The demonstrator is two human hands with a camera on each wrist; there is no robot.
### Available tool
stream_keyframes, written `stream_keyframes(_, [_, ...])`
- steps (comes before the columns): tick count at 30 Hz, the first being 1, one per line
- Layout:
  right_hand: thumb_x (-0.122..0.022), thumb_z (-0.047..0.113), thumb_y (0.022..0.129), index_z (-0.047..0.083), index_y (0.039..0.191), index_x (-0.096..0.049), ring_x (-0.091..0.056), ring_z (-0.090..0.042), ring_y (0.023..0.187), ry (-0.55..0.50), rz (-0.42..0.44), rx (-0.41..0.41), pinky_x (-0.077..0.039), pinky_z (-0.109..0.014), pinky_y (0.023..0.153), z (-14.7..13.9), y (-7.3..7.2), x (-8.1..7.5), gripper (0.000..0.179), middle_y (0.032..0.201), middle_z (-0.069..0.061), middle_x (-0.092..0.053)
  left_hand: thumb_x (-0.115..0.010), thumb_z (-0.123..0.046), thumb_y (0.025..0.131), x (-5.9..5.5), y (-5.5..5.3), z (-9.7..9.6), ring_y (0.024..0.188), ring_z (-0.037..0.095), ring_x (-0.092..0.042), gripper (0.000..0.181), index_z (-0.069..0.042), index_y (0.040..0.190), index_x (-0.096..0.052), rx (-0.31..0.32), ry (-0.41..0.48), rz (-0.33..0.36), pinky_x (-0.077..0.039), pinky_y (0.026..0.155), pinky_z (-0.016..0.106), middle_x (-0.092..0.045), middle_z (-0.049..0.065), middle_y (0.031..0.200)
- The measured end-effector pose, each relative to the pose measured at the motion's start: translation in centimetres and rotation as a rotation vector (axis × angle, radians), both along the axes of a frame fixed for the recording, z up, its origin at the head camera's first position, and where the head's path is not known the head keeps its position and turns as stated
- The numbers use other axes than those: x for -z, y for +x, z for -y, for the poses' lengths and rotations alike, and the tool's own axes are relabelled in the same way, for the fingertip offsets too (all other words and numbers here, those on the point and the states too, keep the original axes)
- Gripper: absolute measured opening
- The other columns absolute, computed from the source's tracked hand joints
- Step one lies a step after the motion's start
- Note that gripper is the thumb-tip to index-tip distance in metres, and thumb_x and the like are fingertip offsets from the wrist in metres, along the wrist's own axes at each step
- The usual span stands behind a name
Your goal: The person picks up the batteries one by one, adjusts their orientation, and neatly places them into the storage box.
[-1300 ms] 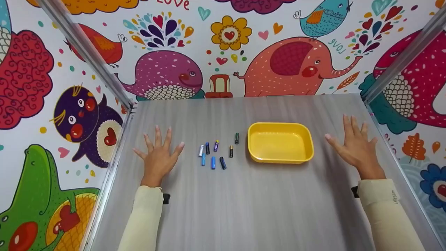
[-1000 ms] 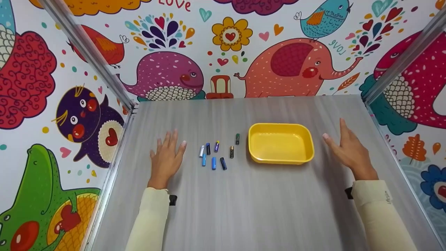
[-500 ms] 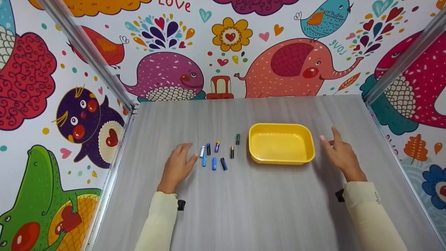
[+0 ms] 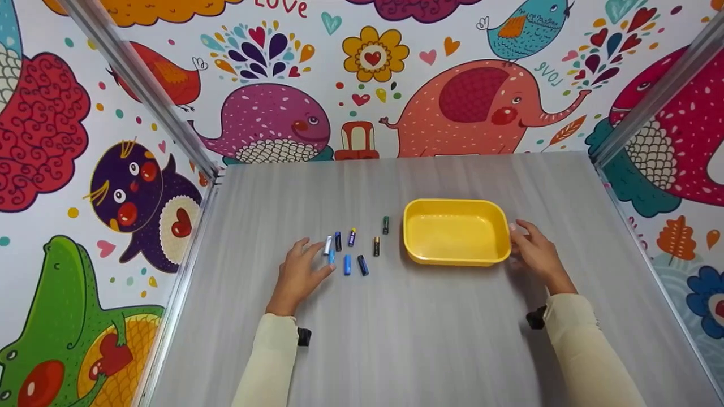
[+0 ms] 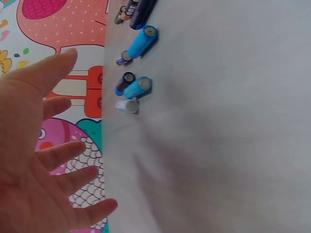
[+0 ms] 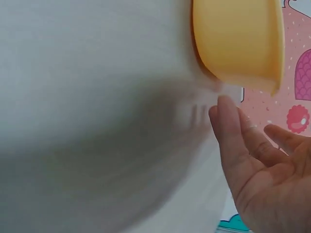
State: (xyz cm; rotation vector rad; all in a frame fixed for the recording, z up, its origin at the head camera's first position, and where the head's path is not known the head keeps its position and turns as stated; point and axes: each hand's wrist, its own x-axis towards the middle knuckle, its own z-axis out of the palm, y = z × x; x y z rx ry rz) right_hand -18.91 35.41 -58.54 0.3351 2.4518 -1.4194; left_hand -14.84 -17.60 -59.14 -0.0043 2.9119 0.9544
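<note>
Several small batteries lie loosely grouped left of the yellow tub [image 4: 457,260]. Nearest my left hand [image 4: 298,278] are a white battery [image 4: 327,245] and a light blue battery [image 4: 331,257]. That hand hovers just left of them, fingers spread and a little bent, holding nothing; the left wrist view shows its fingers apart from the batteries. To their right lie a blue battery [image 4: 347,264], a black and gold battery [image 4: 376,246] and a green battery [image 4: 386,225]. My right hand [image 4: 537,253] is at the tub's right end, fingers loosely bent, with a small gap to the tub in the right wrist view.
The grey wood-grain table [image 4: 430,333] carries the tub and batteries. A wall with cartoon animals [image 4: 464,107] stands behind it. Metal rails [image 4: 198,226] run along the table's sides.
My left hand has moved right to the batteries, its fingers bending from a wide spread. My right hand has come left and down to the tub's right end. Batteries and tub stay put.
</note>
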Motion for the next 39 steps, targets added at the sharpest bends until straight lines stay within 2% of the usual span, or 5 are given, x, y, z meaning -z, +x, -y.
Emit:
stream_keyframes(10, [-0.047, 0.059, 0.103, 0.018, 0.164, -0.021, -0.055, -0.039, 0.128, -0.221, 0.062, 0.035, -0.059, -0.047, 0.091, 0.8, -0.3, 1.6, 0.078, 0.161, -0.026, -0.032, -0.082, -0.04, 0.086, 1.4, -0.2, 0.2, 0.153, 0.036, -0.031, 0.064, -0.027, 0.145, -0.058, -0.004, -0.007, 0.058, -0.024, 0.117, 0.073, -0.033, 0.014, 0.165])
stream_keyframes(19, [-0.051, 0.067, 0.097, 0.021, 0.164, -0.019, -0.053, -0.039, 0.13, -0.24, 0.063, 0.067, -0.062, -0.039, 0.083, 1.4, -0.3, 2.4, 0.088, 0.164, -0.024, -0.028, -0.084, -0.036, 0.085, 2.3, -0.9, 0.0, 0.156, 0.039, -0.021, 0.066, -0.03, 0.145, -0.058, 0.013, -0.04, 0.083, -0.014, 0.115, 0.079, -0.028, 0.011, 0.167])
stream_keyframes(25, [-0.05, 0.069, 0.095, 0.022, 0.165, -0.016, -0.05, -0.04, 0.133, -0.243, 0.071, 0.073, -0.062, -0.039, 0.085, 1.5, -0.2, 2.4, 0.09, 0.165, -0.023, -0.026, -0.084, -0.037, 0.084, 3.0, -1.3, 0.3, 0.157, 0.044, -0.009, 0.065, -0.036, 0.144, -0.058, 0.014, -0.031, 0.084, -0.005, 0.112, 0.083, -0.021, 0.011, 0.17])
stream_keyframes(32, [-0.052, 0.067, 0.096, 0.02, 0.163, -0.025, -0.055, -0.038, 0.127, -0.266, 0.042, 0.079, -0.062, -0.043, 0.085, 1.5, -0.2, 2.5, 0.086, 0.161, -0.024, -0.031, -0.083, -0.041, 0.085, 3.6, -1.5, 0.7, 0.158, 0.045, 0.002, 0.067, -0.042, 0.145, -0.055, 0.061, -0.047, 0.103, 0.002, 0.108, 0.087, -0.01, 0.011, 0.172])
stream_keyframes(39, [-0.05, 0.069, 0.095, 0.02, 0.163, -0.023, -0.051, -0.041, 0.132, -0.266, 0.047, 0.071, -0.061, -0.042, 0.086, 1.5, 0.0, 2.6, 0.088, 0.163, -0.023, -0.029, -0.081, -0.042, 0.086, 3.9, -1.8, 0.6, 0.158, 0.045, 0.005, 0.066, -0.043, 0.146, -0.054, 0.065, -0.045, 0.115, 0.006, 0.106, 0.087, -0.008, 0.01, 0.173])
